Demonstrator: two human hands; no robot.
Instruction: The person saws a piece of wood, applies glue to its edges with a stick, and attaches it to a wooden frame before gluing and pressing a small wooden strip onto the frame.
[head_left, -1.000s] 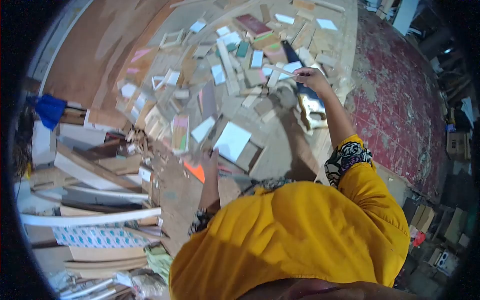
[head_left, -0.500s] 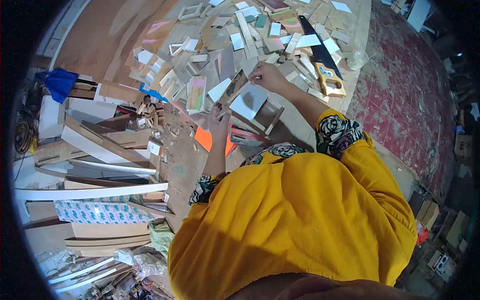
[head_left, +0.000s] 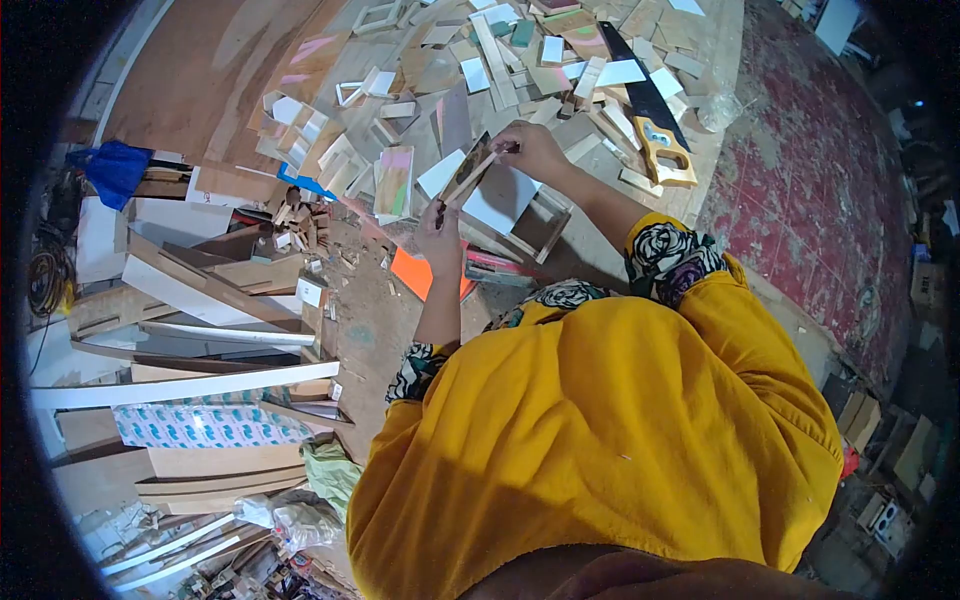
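A thin wooden strip (head_left: 470, 180) spans the gap between my two hands, tilted up toward the right. My left hand (head_left: 438, 238) is closed on its lower end, fingertips pinching it. At the upper end, my right hand (head_left: 532, 152) grips it with bent fingers. Just below the strip lies a white panel (head_left: 498, 205), partly shaded by my right arm. A small wooden frame (head_left: 545, 232) sticks out from beside and under this panel. Behind the strip is a dark-stained board, mostly hidden.
Many wood offcuts (head_left: 395, 180) and white pieces cover the worktop. A handsaw (head_left: 660, 150) with a yellow handle lies to the right. An orange sheet (head_left: 415, 272) is near my left wrist. Long boards (head_left: 210, 285) are stacked at left beside a blue bag (head_left: 113, 172).
The thin strip now shows clearly between my hands, held at both ends. My fingers have closed in on it, and my left hand has moved slightly up and right.
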